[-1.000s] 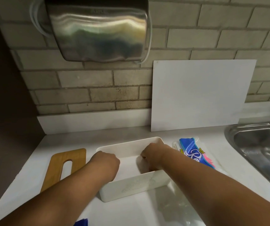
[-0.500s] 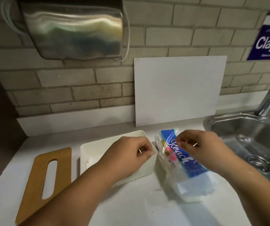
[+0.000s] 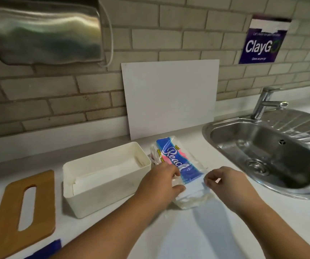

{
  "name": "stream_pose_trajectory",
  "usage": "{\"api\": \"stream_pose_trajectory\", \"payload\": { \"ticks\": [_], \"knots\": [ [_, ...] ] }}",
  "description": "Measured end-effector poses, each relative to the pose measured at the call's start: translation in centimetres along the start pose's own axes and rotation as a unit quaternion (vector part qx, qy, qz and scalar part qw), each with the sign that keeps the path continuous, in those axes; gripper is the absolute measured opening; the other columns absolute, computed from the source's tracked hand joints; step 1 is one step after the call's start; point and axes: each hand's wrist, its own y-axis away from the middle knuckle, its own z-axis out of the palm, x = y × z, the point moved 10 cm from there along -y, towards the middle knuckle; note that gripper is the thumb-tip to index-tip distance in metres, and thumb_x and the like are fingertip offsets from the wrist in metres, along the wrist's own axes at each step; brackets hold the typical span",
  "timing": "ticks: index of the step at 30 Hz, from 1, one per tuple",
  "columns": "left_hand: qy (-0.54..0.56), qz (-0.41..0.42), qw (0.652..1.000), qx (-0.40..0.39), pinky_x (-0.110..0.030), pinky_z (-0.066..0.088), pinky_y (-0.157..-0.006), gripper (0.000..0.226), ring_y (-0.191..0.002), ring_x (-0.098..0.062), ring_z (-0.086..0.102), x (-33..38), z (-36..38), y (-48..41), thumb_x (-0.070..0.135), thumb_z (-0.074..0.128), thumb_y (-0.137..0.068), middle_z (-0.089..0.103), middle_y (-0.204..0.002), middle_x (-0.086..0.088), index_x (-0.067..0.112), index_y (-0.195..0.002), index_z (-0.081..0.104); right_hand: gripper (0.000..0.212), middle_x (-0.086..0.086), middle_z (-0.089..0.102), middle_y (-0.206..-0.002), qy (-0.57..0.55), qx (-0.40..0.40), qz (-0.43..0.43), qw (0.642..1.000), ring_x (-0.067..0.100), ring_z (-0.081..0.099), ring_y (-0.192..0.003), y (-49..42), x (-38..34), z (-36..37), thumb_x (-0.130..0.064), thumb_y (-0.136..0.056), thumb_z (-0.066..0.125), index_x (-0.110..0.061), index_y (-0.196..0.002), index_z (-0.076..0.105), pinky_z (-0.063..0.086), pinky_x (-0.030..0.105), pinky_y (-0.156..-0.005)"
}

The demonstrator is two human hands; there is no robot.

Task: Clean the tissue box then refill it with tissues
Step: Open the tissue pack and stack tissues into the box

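Fingers (image 3: 173, 171) of the left hand (image 3: 159, 184), now off the box (image 3: 98, 200) rim, are gripping the pack (image 3: 178, 163) at its near left side. The right hand (image 3: 223, 181) is pinching the wrapper's right edge, closer to the near end than before. The pack is lying on the bench (image 3: 206, 232) just right of the open box.

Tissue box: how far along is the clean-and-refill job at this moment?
Done: the wooden lid lies off beside the open tissue box, which holds some white sheets. In hand: the left hand and right hand both grip the wrapper at the near end of the tissue pack. Left: getting the tissues out, into the box, and the lid back on.
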Motion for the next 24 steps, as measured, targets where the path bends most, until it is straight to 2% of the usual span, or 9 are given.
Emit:
{"api": "stream_pose_trajectory", "payload": {
  "ticks": [1, 5, 9, 11, 16, 21, 24],
  "knots": [
    [-0.004, 0.000, 1.000, 0.003, -0.032, 0.048, -0.088, 0.028, -0.098, -0.013, 0.055, 0.2, 0.1, -0.1, 0.038, 0.071, -0.080, 0.058, -0.108, 0.009, 0.027, -0.104, 0.060, 0.003, -0.008, 0.061, -0.087, -0.018, 0.019, 0.014, 1.000, 0.009, 0.056, -0.074, 0.1, 0.4, 0.0, -0.031, -0.084, 0.066, -0.032, -0.084, 0.070, 0.035, 0.021, -0.068],
    [-0.004, 0.000, 1.000, 0.008, -0.033, 0.050, -0.086, 0.017, -0.096, -0.014, 0.057, 0.5, 0.3, -0.3, 0.035, 0.067, -0.084, 0.060, -0.105, 0.008, 0.026, -0.098, 0.062, 0.031, -0.004, 0.063, -0.095, -0.065, 0.025, 0.082, 0.994, 0.014, 0.056, -0.081, 0.3, 1.7, 0.9, -0.041, -0.082, 0.069, -0.020, -0.105, 0.068, 0.037, 0.022, -0.068],
    [-0.003, 0.001, 1.000, 0.007, -0.034, 0.051, -0.082, 0.011, -0.090, -0.015, 0.058, 0.7, 0.3, -0.4, 0.032, 0.064, -0.085, 0.062, -0.098, 0.007, 0.025, -0.093, 0.065, 0.044, -0.002, 0.061, -0.090, -0.137, 0.004, 0.133, 0.982, 0.015, 0.055, -0.077, 0.5, 2.1, 2.2, -0.044, -0.077, 0.072, -0.014, -0.109, 0.065, 0.036, 0.024, -0.060],
    [-0.006, 0.002, 1.000, 0.003, -0.034, 0.051, -0.082, 0.010, -0.090, -0.016, 0.059, 0.8, 0.4, -0.5, 0.030, 0.062, -0.085, 0.062, -0.098, 0.007, 0.024, -0.093, 0.066, 0.041, -0.001, 0.060, -0.086, -0.198, 0.004, 0.153, 0.968, 0.016, 0.053, -0.073, 0.4, 2.3, 2.8, -0.038, -0.075, 0.076, -0.011, -0.103, 0.064, 0.036, 0.024, -0.055],
    [-0.008, 0.005, 1.000, 0.005, -0.034, 0.051, -0.082, 0.009, -0.090, -0.016, 0.059, 1.0, 0.6, -0.5, 0.027, 0.059, -0.088, 0.063, -0.099, 0.007, 0.024, -0.092, 0.066, 0.026, 0.007, 0.063, -0.083, -0.319, 0.003, 0.178, 0.931, 0.022, 0.056, -0.071, 0.3, 2.1, 3.7, -0.019, -0.070, 0.080, -0.011, -0.084, 0.059, 0.042, 0.030, -0.057],
    [-0.015, 0.014, 1.000, 0.009, -0.033, 0.052, -0.080, 0.007, -0.088, -0.016, 0.059, 1.4, 0.6, -0.6, 0.027, 0.058, -0.089, 0.063, -0.097, 0.006, 0.023, -0.091, 0.064, 0.029, 0.005, 0.064, -0.084, -0.351, 0.005, 0.190, 0.917, 0.023, 0.060, -0.074, 0.7, 2.0, 4.1, -0.024, -0.071, 0.080, -0.015, -0.092, 0.062, 0.043, 0.029, -0.056],
    [-0.025, 0.018, 0.999, 0.007, -0.034, 0.052, -0.079, 0.006, -0.087, -0.016, 0.058, 1.5, 0.9, -0.5, 0.027, 0.057, -0.090, 0.062, -0.096, 0.007, 0.024, -0.089, 0.062, 0.028, 0.007, 0.062, -0.081, -0.384, -0.024, 0.222, 0.896, 0.017, 0.051, -0.061, 1.2, 1.9, 5.0, -0.023, -0.075, 0.077, -0.009, -0.093, 0.061, 0.034, 0.024, -0.046]
  ]
}}
